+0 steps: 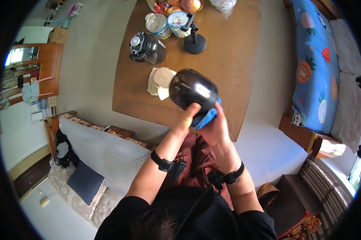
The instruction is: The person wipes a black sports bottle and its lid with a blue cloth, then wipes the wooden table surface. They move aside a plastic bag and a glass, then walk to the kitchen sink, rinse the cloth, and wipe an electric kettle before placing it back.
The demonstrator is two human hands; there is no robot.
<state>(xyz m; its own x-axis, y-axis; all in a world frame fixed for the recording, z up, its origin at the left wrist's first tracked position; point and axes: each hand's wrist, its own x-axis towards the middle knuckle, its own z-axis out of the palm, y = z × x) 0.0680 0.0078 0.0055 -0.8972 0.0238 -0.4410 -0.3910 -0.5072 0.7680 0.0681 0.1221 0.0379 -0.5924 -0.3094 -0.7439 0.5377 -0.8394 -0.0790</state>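
A rounded, glossy black container (194, 88) is held up over the near part of the wooden table (222, 72). My left hand (186, 120) grips its near left side, thumb on the dark surface. On the right, my right hand (216, 126) presses a blue cloth (207, 119) against the container's near end. Both hands partly hide that end. Left of the container, a round beige disc (164, 77) lies on pale folded paper or cloth (153, 85). Farther back lies a dark transparent bottle (153, 48) with a black cap and handle.
A black phone stand (195, 43), two lidded tubs (178, 22) (158, 25), fruit (190, 4) and a clear plastic bag (224, 4) occupy the table's far part. A sofa (105, 144) stands at the left, and a seat with a blue patterned cover (314, 69) at the right.
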